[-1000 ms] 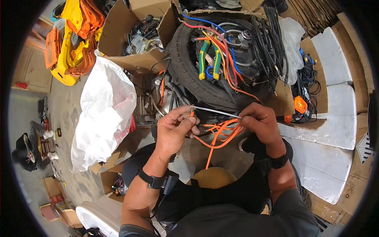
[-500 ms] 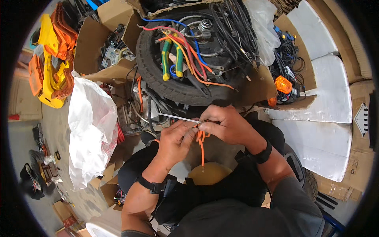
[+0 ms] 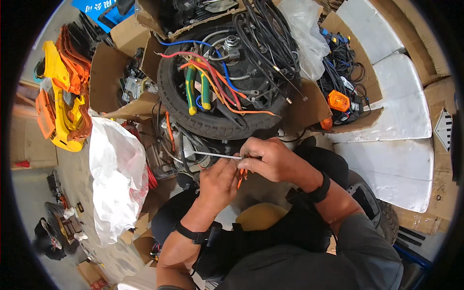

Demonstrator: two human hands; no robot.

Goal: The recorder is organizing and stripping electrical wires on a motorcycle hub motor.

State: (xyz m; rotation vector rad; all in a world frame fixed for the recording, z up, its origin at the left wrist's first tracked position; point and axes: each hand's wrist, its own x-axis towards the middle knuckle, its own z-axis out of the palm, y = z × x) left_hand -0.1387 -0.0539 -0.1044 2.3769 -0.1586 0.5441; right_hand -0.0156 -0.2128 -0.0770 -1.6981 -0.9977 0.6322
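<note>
My left hand (image 3: 217,181) and my right hand (image 3: 269,157) meet in front of the wheel, fingers pinched close together. Between them is a small bundle of orange wire (image 3: 242,177), its lower part hanging below the fingertips. A thin, stiff white strip, like a cable tie (image 3: 212,154), sticks out leftward over my left fingers from the pinch point. Its other end is hidden among the fingertips. Beyond lies a black tire (image 3: 169,104), bearing green-and-yellow-handled pliers (image 3: 206,92) and loose red, blue and orange wires (image 3: 227,87).
Black cables (image 3: 268,36) are heaped on the wheel. Left of my hands hangs a white plastic bag (image 3: 116,179). An open carton (image 3: 104,79) holds metal parts; another holds dark wiring and an orange indicator light (image 3: 338,101). White foam blocks (image 3: 386,166) stand at right.
The view has shifted a little. The orange wire's long tail no longer hangs visibly below my fingers. My hands stay together, with the white strip still pointing left.
</note>
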